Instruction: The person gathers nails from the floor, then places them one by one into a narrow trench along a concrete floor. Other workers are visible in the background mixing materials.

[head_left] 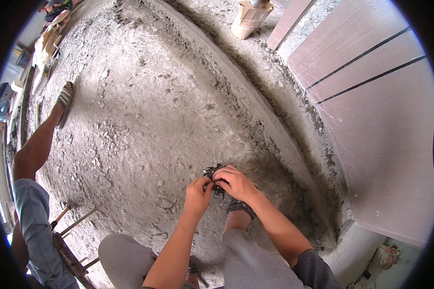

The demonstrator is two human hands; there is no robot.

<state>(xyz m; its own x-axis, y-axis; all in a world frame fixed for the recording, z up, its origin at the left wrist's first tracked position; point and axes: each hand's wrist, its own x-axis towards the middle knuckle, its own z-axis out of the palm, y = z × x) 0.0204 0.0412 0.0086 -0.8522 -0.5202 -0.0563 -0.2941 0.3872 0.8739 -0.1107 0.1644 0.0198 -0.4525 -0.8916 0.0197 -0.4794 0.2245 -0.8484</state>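
My left hand [196, 196] and my right hand [237, 184] meet low over the rough grey ground, just right of the middle. Their thumbs and fingers are pinched together, touching or almost touching. Small dark pieces [219, 190] show between and below the fingers; what they are, and what exactly I grip, I cannot make out. My foot wears a dark strapped sandal [241, 208] right beneath my right wrist, partly hidden by my hands. My knees [125, 255] are bent on either side of my left forearm.
Another person's leg with a striped sandal [65, 98] stands at the left. Near it are a hammer-like orange handle [61, 215] and a dark wooden piece [68, 255]. A raised concrete ridge [255, 91] curves to the right. Large pinkish panels [381, 139] and a paper bag [250, 20] lie beyond.
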